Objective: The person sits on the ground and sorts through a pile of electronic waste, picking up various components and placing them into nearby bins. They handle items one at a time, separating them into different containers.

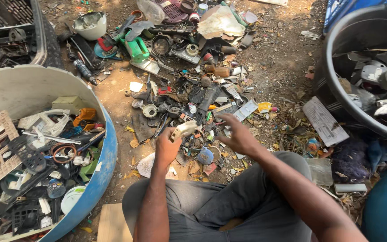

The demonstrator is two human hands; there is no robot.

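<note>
A pale plastic scrap piece (pixel 183 130) sits in my left hand (pixel 166 148), fingers closed around its lower end, held up just above the scrap pile (pixel 193 103) on the dirt in front of my knees. My right hand (pixel 238 136) is beside it, a little to the right, fingers spread open and holding nothing, hovering over the litter.

I judge this to be the sorting step: one piece picked out and in hand, not yet dropped anywhere. The blue tub (pixel 106 161) full of plastic bits lies near on the left; the black barrel (pixel 337 67) with grey parts stands to the right, farther off. The next move calls for deciding which container suits the piece and keeping a firm hold on it while reaching across, while the free hand hunts the next bit.
</note>
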